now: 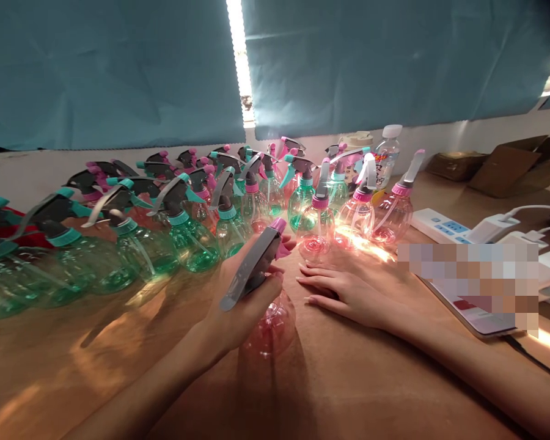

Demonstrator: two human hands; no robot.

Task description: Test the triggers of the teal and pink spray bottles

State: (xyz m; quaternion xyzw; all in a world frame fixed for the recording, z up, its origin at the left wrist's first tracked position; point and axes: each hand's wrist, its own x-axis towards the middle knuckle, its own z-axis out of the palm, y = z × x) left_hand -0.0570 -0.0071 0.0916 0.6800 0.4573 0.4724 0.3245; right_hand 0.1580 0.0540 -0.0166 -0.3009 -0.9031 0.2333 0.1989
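My left hand [242, 299] is closed around the grey and pink trigger head [256, 263] of a clear pink spray bottle [271, 324] that stands on the brown table [348, 391] in front of me. My right hand [343, 290] lies flat on the table just right of that bottle, fingers stretched out and pointing left, holding nothing. Behind both hands stand rows of several spray bottles: green ones with teal collars [187, 238] to the left and pink ones [357, 214] to the right.
A white power strip [440, 226] with plugged chargers lies at the right, beside a tablet [481, 318] with a blurred screen. A clear drink bottle [387, 153] stands behind the pink sprayers. Cardboard boxes [513, 165] sit at the far right. Blue curtains hang behind.
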